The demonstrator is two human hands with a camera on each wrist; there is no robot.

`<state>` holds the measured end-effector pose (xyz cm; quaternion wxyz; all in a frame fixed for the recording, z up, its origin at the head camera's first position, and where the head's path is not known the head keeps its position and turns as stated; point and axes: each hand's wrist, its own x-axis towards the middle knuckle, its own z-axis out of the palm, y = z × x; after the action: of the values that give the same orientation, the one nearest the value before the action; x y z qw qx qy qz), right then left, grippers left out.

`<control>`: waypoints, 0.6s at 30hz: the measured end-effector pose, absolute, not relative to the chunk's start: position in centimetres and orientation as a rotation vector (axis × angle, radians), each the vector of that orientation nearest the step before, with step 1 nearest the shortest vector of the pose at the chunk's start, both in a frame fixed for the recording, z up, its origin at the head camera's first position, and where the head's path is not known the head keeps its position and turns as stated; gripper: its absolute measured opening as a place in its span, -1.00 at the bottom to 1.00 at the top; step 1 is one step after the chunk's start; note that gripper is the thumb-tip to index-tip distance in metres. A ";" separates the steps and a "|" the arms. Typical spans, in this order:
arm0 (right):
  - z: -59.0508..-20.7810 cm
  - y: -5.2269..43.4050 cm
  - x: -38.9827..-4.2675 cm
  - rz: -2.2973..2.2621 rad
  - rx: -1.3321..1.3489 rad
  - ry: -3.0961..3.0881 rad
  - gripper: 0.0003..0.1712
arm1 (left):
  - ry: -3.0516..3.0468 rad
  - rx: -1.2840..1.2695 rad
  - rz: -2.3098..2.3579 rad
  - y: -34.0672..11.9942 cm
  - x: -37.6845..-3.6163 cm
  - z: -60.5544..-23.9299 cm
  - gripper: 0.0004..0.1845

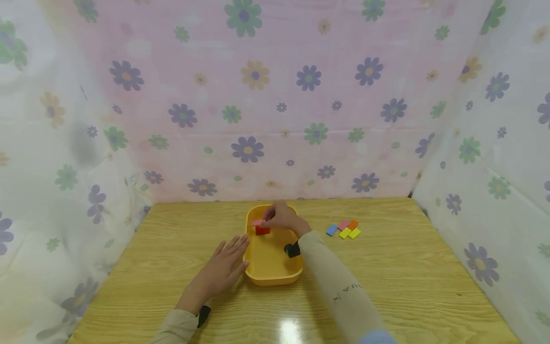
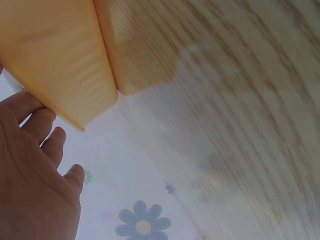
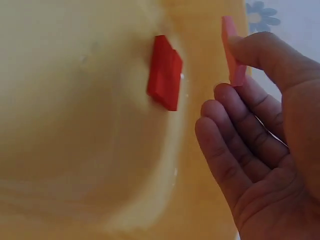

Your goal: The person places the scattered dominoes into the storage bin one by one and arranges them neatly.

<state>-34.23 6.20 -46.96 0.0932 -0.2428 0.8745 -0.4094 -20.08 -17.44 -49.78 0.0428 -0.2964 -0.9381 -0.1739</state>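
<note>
Yellow tray [image 1: 268, 272] holds one red block [image 1: 262, 230]; five more blocks [image 1: 343, 229] (blue, pink, orange, two yellow) lie in a cluster on the wooden table [image 1: 408, 277]. The right hand [image 1: 281, 217] pinches one pink block [image 1: 257, 222] just above the red one. The left hand [image 1: 221, 270], fingers straight, rests flat against the tray's side.

Two arms in long, light beige sleeves reach in from the bottom edge. The right sleeve [image 1: 339, 282] carries small dark lettering printed along the forearm, too small to read fully. A sliver of pale blue fabric shows beneath it at the lower edge. A small black device is strapped at the right wrist [image 1: 292, 250], and a similar black one sits at the left wrist [image 1: 204, 315]. Both hands are bare, with no rings or gloves, and short, unpainted fingernails.
</note>
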 end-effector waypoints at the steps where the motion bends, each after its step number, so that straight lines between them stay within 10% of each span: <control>1: -47.1 6.2 -34.2 -1.184 -0.716 2.597 -0.85 | -2.873 -0.907 -0.536 -17.4 -20.1 -49.8 -0.34; 18: -48.4 6.2 -32.9 -0.944 -0.601 2.610 -0.87 | -2.874 -0.898 -0.559 -17.4 -20.0 -49.7 -0.33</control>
<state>-32.94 6.18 -48.43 0.1505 -0.2093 0.9086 -0.3286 -20.03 -17.40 -49.72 0.0397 -0.2929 -0.9377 -0.1825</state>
